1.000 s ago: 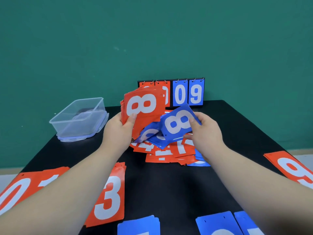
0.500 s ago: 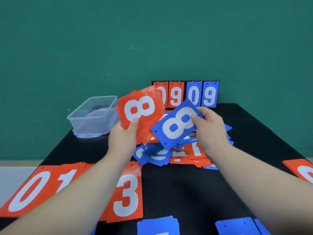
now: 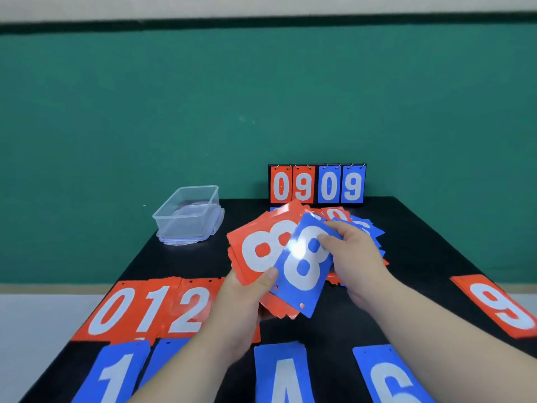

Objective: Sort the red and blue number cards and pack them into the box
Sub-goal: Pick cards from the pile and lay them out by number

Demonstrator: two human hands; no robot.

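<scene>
My left hand (image 3: 244,298) grips a stack of red 8 cards (image 3: 261,248) from below, thumb on the top card. My right hand (image 3: 354,257) pinches a blue 8 card (image 3: 302,274) that overlaps the red stack. Behind both hands lies a mixed pile of red and blue cards (image 3: 360,225). A clear plastic box (image 3: 189,213) stands on its lid at the table's back left. Red cards 0, 1 and 2 (image 3: 151,309) lie in a row at the near left. Blue cards 1 (image 3: 116,376), 4 (image 3: 283,376) and 6 (image 3: 389,379) lie along the front edge.
A flip scoreboard (image 3: 316,184) reading 0909 stands at the back of the black table (image 3: 421,248). A red 9 card (image 3: 502,306) lies near the right edge. A green wall rises behind the table.
Both hands have come nearer and lower. The blue 8 card has swung over the red 8 stack and now overlaps it. The view has tilted, showing more sorted cards at the front.
</scene>
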